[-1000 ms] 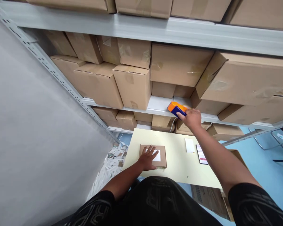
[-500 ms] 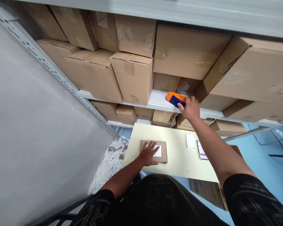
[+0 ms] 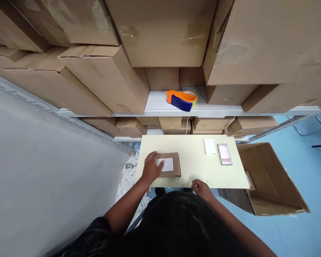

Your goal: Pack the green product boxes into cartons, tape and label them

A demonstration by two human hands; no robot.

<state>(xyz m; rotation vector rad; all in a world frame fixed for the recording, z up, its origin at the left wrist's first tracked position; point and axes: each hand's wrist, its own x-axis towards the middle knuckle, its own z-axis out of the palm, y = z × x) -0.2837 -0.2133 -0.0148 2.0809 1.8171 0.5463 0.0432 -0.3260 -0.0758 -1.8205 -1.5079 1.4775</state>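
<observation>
A flat brown cardboard box (image 3: 176, 165) with a white label (image 3: 168, 164) on top lies on the left part of the pale table. My left hand (image 3: 151, 167) grips the box's left end, the thumb over the label and the other fingers along its far left side. By the table's front edge, to the right of the box, is my right hand (image 3: 201, 189); its fingers are curled in and I see nothing in them. An orange and dark blue tape dispenser (image 3: 179, 100) with a yellowish tape roll (image 3: 194, 99) rests on the shelf above the table, apart from both hands.
On the pale table (image 3: 192, 157) lie a white pad (image 3: 210, 146) and a phone (image 3: 224, 154). Cardboard boxes crowd the shelf (image 3: 155, 103) and the level below. A large open carton (image 3: 270, 178) stands at right; white paper strips (image 3: 125, 182) litter the floor at left.
My right hand has let go of the tape dispenser on the shelf and come down to the table's front edge. My left hand has shifted from flat on the box to its left end. The view has turned.
</observation>
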